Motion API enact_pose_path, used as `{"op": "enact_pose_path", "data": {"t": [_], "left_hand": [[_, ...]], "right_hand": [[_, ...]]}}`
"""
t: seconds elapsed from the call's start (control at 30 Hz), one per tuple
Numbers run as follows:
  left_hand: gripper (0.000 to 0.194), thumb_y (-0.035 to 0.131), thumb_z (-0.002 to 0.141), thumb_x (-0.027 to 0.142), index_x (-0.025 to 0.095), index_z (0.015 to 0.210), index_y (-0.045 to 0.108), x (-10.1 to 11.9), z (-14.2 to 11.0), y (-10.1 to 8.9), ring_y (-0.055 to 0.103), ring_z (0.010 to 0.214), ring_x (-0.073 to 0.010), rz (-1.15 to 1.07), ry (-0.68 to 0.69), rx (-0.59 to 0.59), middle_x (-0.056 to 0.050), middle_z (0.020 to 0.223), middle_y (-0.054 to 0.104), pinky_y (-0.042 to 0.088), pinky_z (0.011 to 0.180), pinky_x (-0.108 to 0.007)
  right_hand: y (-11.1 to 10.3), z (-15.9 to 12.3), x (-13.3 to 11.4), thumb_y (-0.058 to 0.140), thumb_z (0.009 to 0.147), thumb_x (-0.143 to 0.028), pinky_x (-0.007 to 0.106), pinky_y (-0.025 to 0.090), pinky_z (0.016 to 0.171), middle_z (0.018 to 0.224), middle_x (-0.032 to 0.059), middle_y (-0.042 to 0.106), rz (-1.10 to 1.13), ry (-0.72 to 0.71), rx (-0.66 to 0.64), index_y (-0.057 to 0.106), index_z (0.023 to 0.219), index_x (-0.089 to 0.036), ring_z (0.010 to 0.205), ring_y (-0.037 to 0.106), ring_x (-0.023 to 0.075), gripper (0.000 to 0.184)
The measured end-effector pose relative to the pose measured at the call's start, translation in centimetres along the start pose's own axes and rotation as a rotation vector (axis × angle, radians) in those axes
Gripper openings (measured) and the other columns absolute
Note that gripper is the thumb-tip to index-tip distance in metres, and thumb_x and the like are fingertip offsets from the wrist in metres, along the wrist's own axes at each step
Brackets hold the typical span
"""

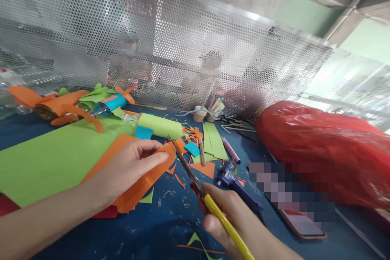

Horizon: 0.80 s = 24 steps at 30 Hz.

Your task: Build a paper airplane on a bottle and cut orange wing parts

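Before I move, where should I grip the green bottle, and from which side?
Probably around the middle of the green bottle, coming from above: it lies on its side with that stretch of its round wrap uncovered. The near side looks worse, since the blue paper overlaps its neck end and the left hand and scissors are in front.

"How many scissors (210, 205) were gripped?"
"One pair; beyond the grip, at least three wrapped bottles (161, 126) and two cups (199, 115) were counted."
"Right of it?"
"One glue gun (242, 193), one red bag (323, 146)."
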<state>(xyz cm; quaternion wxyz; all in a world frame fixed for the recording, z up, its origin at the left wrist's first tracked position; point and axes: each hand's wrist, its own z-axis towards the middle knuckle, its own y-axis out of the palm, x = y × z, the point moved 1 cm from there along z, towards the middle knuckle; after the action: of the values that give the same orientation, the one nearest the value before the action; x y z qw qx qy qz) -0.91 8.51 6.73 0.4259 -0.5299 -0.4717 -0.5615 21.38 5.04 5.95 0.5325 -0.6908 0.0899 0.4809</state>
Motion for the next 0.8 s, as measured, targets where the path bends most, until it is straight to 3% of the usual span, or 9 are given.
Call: {"op": "enact_pose_path", "data": {"t": [0.17, 0.3, 0.43, 0.47, 0.5, 0.6, 0.63, 0.7, 0.8], "left_hand": [[0.016, 0.067, 0.081, 0.039, 0.024, 0.08, 0.074, 0.0, 0.6, -0.7, 0.065, 0.073, -0.0202, 0.254, 0.1, -0.001, -0.001, 0.079, 0.073, 0.048, 0.065, -0.026], [0.02, 0.068, 0.081, 0.034, 0.023, 0.097, 0.064, -0.3, 0.8, -0.8, 0.063, 0.091, -0.0243, 0.445, 0.287, 0.185, -0.003, 0.092, 0.067, 0.046, 0.085, -0.033], [0.017, 0.066, 0.082, 0.029, 0.023, 0.092, 0.055, -0.4, -0.1, -0.2, 0.057, 0.095, -0.0234, 0.63, 0.497, 0.351, -0.003, 0.093, 0.059, 0.041, 0.091, -0.035], [0.012, 0.063, 0.084, 0.029, 0.023, 0.089, 0.054, -0.5, -0.5, 0.1, 0.057, 0.091, -0.0225, 0.66, 0.509, 0.331, -0.003, 0.09, 0.058, 0.042, 0.088, -0.035], [0.01, 0.059, 0.087, 0.031, 0.022, 0.083, 0.055, -0.7, -0.8, 0.6, 0.057, 0.085, -0.0212, 0.674, 0.475, 0.238, -0.002, 0.084, 0.058, 0.043, 0.083, -0.034], [0.029, 0.049, 0.092, 0.04, 0.02, 0.073, 0.06, -2.3, -1.7, 2.4, 0.058, 0.069, -0.0186, 0.535, 0.149, -0.275, -0.001, 0.071, 0.061, 0.044, 0.064, -0.03], [0.03, 0.048, 0.093, 0.042, 0.019, 0.079, 0.061, -3.1, -1.9, 3.0, 0.059, 0.068, -0.0184, 0.393, 0.014, -0.378, -0.002, 0.071, 0.062, 0.045, 0.064, -0.031], [0.032, 0.052, 0.089, 0.048, 0.017, 0.096, 0.059, -4.9, -2.0, 3.8, 0.058, 0.067, -0.0169, 0.113, -0.119, -0.453, -0.001, 0.074, 0.059, 0.047, 0.066, -0.032], [0.05, 0.064, 0.083, 0.052, 0.024, 0.121, 0.047, -6.7, -1.6, 4.0, 0.06, 0.067, -0.0159, -0.207, -0.102, -0.392, 0.001, 0.083, 0.059, 0.046, 0.064, -0.031]], "right_hand": [[-0.4, 0.1, 0.0, 0.034, 0.083, -0.082, 0.024, 0.02, 0.045, 0.062, -0.0065, 0.033, -0.037, 0.015, -0.007, 0.044, 0.074, -0.019, 0.054, 0.027, 0.0092, 0.064], [-0.5, 0.2, 0.4, 0.033, 0.084, -0.08, 0.023, 0.02, 0.044, 0.06, -0.0061, 0.035, -0.053, 0.046, 0.015, 0.042, 0.071, -0.02, 0.052, 0.028, 0.0091, 0.062], [-0.3, 0.3, 0.9, 0.036, 0.085, -0.079, 0.022, 0.021, 0.039, 0.058, -0.0066, 0.036, 0.038, 0.132, 0.008, 0.042, 0.073, -0.021, 0.044, 0.034, 0.0076, 0.059], [-0.2, 0.4, 0.9, 0.037, 0.084, -0.079, 0.021, 0.022, 0.038, 0.057, -0.0067, 0.036, 0.062, 0.14, 0.004, 0.043, 0.073, -0.021, 0.043, 0.034, 0.0073, 0.059], [-0.1, 0.4, 1.0, 0.038, 0.084, -0.079, 0.021, 0.023, 0.037, 0.057, -0.0068, 0.037, 0.091, 0.136, 0.001, 0.044, 0.074, -0.021, 0.042, 0.035, 0.0072, 0.059], [0.0, 0.4, 1.0, 0.04, 0.085, -0.077, 0.018, 0.029, 0.035, 0.055, -0.0072, 0.039, 0.199, 0.07, -0.023, 0.047, 0.078, -0.02, 0.041, 0.037, 0.0071, 0.058], [0.0, 0.4, 1.0, 0.04, 0.086, -0.076, 0.018, 0.031, 0.035, 0.056, -0.0071, 0.04, 0.241, 0.042, -0.039, 0.047, 0.079, -0.02, 0.04, 0.037, 0.0069, 0.057], [0.2, 0.2, 0.9, 0.04, 0.086, -0.075, 0.017, 0.034, 0.033, 0.055, -0.0076, 0.04, 0.332, -0.004, -0.072, 0.047, 0.08, -0.02, 0.037, 0.038, 0.0061, 0.056], [0.7, -0.2, 0.9, 0.037, 0.087, -0.077, 0.015, 0.034, 0.032, 0.052, -0.0087, 0.04, 0.443, -0.027, -0.078, 0.047, 0.083, -0.02, 0.034, 0.036, 0.005, 0.058]]}}
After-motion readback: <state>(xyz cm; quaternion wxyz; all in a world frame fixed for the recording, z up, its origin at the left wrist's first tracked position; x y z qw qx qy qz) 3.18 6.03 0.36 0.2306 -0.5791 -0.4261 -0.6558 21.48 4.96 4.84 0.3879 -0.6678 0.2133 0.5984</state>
